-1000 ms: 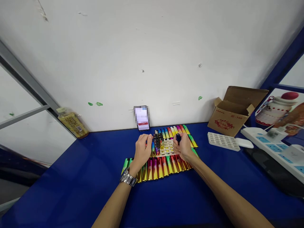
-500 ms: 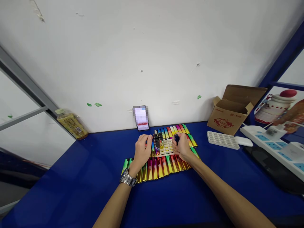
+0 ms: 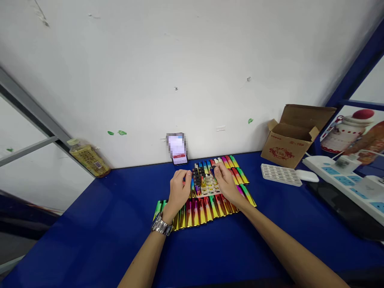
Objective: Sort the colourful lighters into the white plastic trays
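Note:
My right hand grips a lighter with a dark blue end over a pale holed tray. Several lighters stand in the tray's left side, their black tops facing up. My left hand is closed at the tray's left edge; its curled fingers hide whatever they may hold. A steel watch circles the left wrist. Shiny lighters in rainbow colours lie in rows around the tray, among them a front row and a back row.
A phone leans on the wall behind the tray. To the right are an open cardboard box, a second holed tray, a white mouse, a black object and a power strip. A bottle tilts at the left.
My right hand has moved left and slightly away from me with the lighter, now over the tray's middle. My left hand has stayed in place.

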`<state>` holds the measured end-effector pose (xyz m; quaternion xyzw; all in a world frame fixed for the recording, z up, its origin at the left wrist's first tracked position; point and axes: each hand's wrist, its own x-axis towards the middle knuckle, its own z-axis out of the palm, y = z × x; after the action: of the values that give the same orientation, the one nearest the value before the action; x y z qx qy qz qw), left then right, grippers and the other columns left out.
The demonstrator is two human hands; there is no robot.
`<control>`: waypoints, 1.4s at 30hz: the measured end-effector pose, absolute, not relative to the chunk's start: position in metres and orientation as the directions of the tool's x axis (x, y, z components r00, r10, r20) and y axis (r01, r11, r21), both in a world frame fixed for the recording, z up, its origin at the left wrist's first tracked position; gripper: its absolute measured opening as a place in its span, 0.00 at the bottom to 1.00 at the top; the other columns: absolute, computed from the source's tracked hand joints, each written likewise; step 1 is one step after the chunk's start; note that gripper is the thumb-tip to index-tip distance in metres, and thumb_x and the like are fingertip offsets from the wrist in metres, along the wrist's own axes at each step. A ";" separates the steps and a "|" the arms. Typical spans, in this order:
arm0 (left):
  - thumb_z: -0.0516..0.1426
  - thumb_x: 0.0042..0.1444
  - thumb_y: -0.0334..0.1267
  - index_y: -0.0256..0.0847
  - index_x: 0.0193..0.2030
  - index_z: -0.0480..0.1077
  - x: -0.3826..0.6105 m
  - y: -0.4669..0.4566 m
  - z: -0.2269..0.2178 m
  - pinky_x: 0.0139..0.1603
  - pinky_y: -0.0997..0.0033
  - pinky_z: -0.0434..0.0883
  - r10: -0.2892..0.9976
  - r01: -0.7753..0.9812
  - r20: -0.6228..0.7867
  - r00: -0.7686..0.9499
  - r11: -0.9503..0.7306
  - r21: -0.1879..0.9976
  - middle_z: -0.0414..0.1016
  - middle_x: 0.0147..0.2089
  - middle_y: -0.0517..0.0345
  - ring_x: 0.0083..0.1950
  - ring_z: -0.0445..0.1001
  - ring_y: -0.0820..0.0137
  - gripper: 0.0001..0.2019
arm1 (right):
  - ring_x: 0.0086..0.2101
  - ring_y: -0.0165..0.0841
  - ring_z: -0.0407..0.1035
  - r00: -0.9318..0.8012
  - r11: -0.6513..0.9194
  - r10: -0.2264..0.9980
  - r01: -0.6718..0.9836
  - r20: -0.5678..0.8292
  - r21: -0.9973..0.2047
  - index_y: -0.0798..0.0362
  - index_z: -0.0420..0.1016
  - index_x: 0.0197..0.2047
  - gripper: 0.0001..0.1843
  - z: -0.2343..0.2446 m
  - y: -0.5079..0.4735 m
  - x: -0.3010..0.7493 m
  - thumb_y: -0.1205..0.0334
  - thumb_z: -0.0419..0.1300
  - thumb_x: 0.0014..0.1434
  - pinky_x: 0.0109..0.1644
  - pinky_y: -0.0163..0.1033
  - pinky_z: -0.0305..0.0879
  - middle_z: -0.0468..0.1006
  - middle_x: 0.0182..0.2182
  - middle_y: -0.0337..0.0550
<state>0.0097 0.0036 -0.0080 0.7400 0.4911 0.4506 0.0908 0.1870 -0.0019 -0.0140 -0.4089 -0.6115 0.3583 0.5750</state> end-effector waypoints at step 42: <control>0.46 0.62 0.44 0.39 0.30 0.70 0.008 0.016 -0.010 0.37 0.69 0.66 0.861 0.575 0.507 0.045 -0.437 0.691 0.74 0.31 0.55 0.35 0.71 0.67 0.17 | 0.25 0.31 0.67 -0.282 0.684 0.713 0.483 0.642 -0.547 0.54 0.69 0.37 0.12 -0.010 -0.008 0.201 0.60 0.48 0.65 0.30 0.36 0.60 0.74 0.26 0.42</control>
<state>0.0082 0.0156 -0.0099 0.7067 0.5080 0.4682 0.1525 0.2010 -0.0080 -0.0096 -0.3781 -0.7911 0.1237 0.4646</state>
